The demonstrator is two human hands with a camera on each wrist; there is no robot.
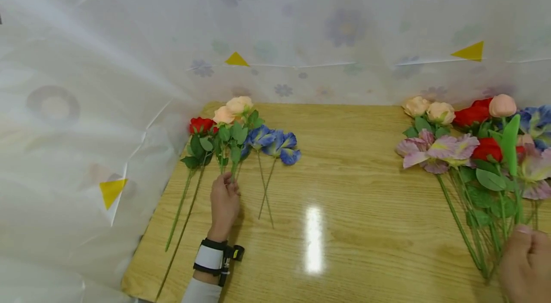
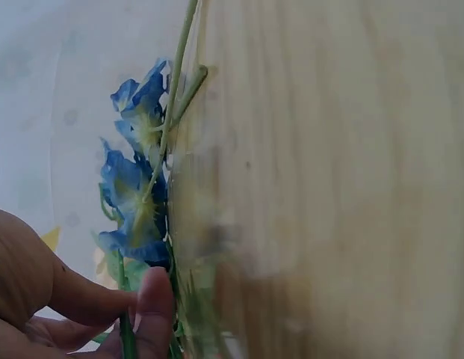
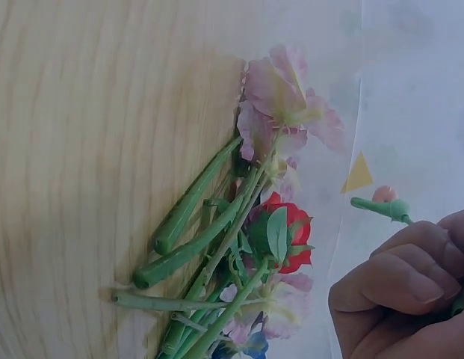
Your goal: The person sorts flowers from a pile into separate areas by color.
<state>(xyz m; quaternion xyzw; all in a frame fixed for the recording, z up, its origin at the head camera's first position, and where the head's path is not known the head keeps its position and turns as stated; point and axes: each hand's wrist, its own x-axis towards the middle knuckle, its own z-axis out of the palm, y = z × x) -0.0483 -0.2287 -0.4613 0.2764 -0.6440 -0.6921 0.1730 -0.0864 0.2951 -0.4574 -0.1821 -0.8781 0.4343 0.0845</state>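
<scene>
Main lane: bare middle of the desk, between the blue flowers and the right-hand bunch; passable front to back. Patterned sheet blocks past the far edge, side sheet walls the left.

Left grip is tight: red rose stems to its left, peach roses ahead, crossed blue-flower stems to its right with a narrow gap between.

Right grip: low approach from the left meets bunched stem ends. Upright green leaf obstructs over the bunch.
</scene>
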